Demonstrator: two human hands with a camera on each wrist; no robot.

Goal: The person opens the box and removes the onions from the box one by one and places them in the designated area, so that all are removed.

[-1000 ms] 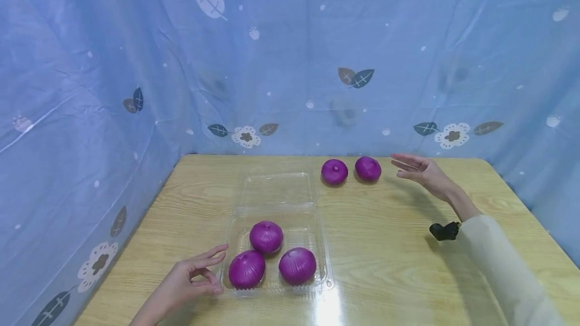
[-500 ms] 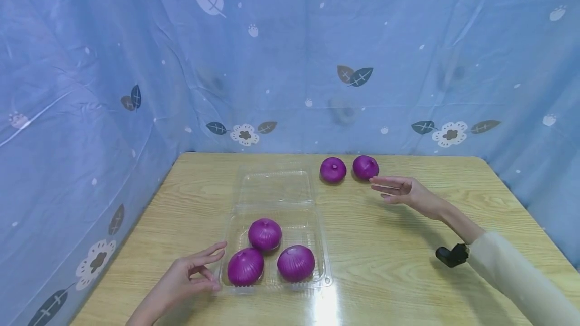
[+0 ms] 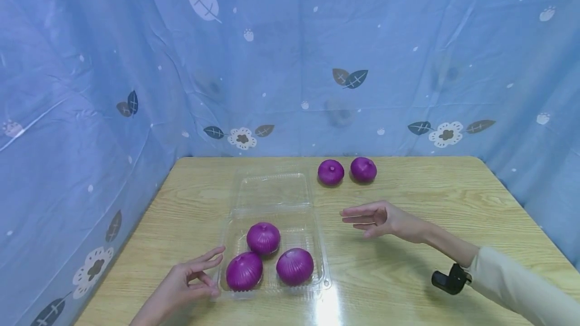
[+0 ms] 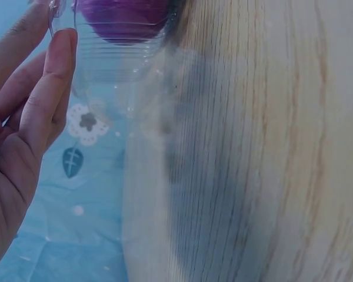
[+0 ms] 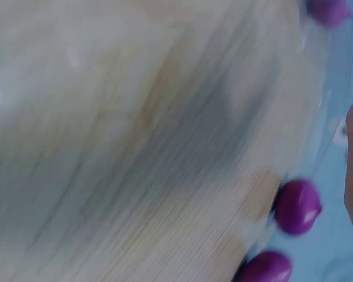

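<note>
A clear plastic clamshell container (image 3: 320,260) lies with its lid folded back on the wooden table. Three purple onions sit in its base: one at the back (image 3: 263,238), one at front left (image 3: 244,271), one at front right (image 3: 295,266). My left hand (image 3: 183,286) pinches the container's left front rim between thumb and fingers, seen also at the clear rim (image 4: 65,17) in the left wrist view. To the right of the container, my right hand (image 3: 385,221) hovers over the table with fingers extended and nothing in it.
Two more purple onions, a left one (image 3: 331,172) and a right one (image 3: 363,169), stand near the table's far edge. Blue patterned curtains (image 3: 281,54) close off the back and sides. A black device (image 3: 451,279) sits at my right wrist.
My right hand has come from beside the far right onion toward the container, forward and to the left, still empty. The left hand stays on the rim; the onions keep their places.
</note>
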